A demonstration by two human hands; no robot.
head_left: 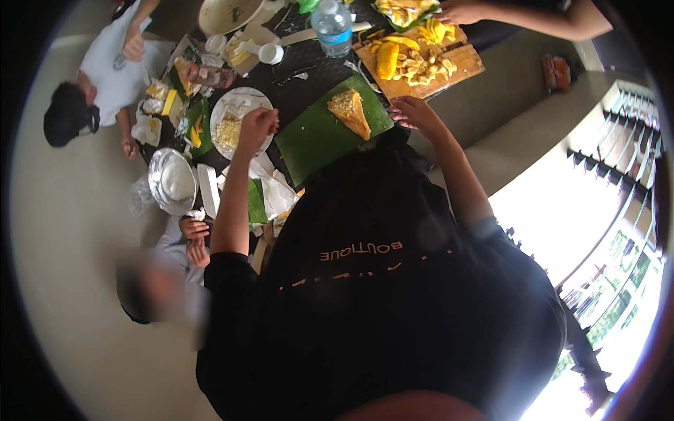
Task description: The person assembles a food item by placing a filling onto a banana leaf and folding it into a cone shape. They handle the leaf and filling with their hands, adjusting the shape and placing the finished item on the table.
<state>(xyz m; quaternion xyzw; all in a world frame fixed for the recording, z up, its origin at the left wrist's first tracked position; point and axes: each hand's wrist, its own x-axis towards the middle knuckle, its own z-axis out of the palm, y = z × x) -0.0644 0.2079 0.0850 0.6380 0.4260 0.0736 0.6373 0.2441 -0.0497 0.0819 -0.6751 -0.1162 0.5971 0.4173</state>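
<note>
A green banana leaf (307, 144) lies on the dark table in front of me. On it rests a folded, golden, roughly triangular piece of food (349, 116) with pale crumbs over its wider end. My left hand (260, 126) is above the right side of a round plate (223, 98); its fingers are closed together, and what they hold, if anything, cannot be made out. White and yellowish shreds (228, 131) lie on that plate. At the leaf's right edge, my right hand (415, 112) has its fingers extended and apart, holding nothing visible.
Beyond the leaf, a wooden board (456, 69) carries yellow fruit and peeled pieces. A water bottle (332, 29) and a white cup (270, 53) stand farther back. A foil-lined bowl (172, 180) is at left. Other people's hands are at the table's left side and far right.
</note>
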